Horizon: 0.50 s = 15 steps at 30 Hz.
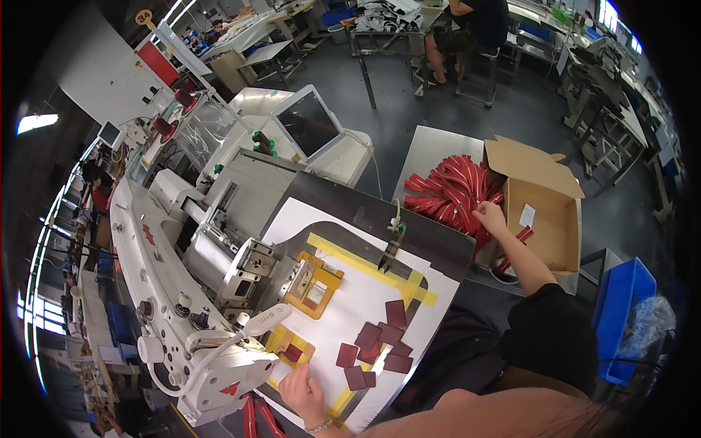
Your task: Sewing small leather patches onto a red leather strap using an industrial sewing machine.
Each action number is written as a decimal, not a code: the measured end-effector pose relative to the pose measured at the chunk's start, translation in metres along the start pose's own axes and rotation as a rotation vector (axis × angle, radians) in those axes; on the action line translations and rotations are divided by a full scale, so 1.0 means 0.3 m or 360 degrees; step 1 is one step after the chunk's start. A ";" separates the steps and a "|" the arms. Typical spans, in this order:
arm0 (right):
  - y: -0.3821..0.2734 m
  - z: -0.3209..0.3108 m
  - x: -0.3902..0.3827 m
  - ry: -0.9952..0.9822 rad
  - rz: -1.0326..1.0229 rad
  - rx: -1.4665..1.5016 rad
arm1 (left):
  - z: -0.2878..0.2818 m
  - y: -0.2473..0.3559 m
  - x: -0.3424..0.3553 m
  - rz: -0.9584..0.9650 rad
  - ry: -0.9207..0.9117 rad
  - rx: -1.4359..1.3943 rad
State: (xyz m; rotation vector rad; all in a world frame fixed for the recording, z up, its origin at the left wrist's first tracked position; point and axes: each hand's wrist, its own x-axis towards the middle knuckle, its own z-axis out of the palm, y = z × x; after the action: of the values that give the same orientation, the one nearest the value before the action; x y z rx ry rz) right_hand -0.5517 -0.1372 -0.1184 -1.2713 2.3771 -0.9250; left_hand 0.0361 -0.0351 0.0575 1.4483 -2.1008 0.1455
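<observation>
My right hand [491,217] reaches out to the right, its fingers closed in a pinch on a red zipper at the near edge of a heaped pile of red zippers [449,191]. My left hand [301,393] rests on the white sheet [332,343], its fingers curled; what they hold, if anything, is hidden. Just beyond it lies a yellow frame [303,343] with a small dark red patch [291,353] in it, below the white sewing machine's head [232,379]. Several dark red rectangular patches [369,336] lie scattered and partly overlapping to the right of that hand.
Another yellow frame [330,296] sits farther back by the machine's clamp. Beside the zippers stands an opened cardboard box [544,237], with a blue bin [621,317] to its right. A tilted screen [308,123] stands behind the machine. A person [478,29] sits at the far side.
</observation>
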 end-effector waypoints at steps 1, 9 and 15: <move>-0.028 0.015 -0.009 -0.0105 0.0113 -0.0146 | 0.000 -0.003 -0.002 0.0004 0.0007 0.0008; -0.010 0.111 -0.009 0.0001 -0.0097 -0.0540 | 0.009 -0.015 -0.004 -0.0132 0.0095 -0.0049; 0.066 0.075 0.098 0.0457 -0.0297 0.0136 | -0.004 -0.012 0.018 -0.0186 0.0166 -0.0025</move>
State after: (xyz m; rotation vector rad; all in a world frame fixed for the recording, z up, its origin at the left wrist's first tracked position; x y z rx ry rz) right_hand -0.5693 -0.1624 -0.1472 -1.4296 2.4241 -1.3322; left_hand 0.0384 -0.0404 0.0604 1.5168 -1.9250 0.1556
